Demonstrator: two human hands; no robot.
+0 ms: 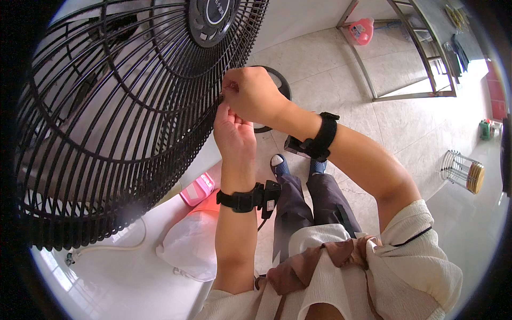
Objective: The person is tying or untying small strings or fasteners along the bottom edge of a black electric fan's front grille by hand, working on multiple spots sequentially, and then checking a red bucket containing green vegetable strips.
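Observation:
A large black wire fan guard (122,112) fills the upper left, with its round hub (213,18) at the top. Both hands meet at the guard's right rim. My right hand (250,93) has its fingers pinched on the rim, on a small part that I cannot make out. Just below it, my left hand (233,133) presses its fingertips against the same spot. Each wrist carries a black strap with a small device. The fan's round base (280,88) shows behind my right hand.
A white bag (192,245) and a pink box (197,188) lie on a white surface (122,282) under the guard. A metal frame rack (410,58) stands at the upper right, a wire holder (463,170) at the right. Tiled floor lies between.

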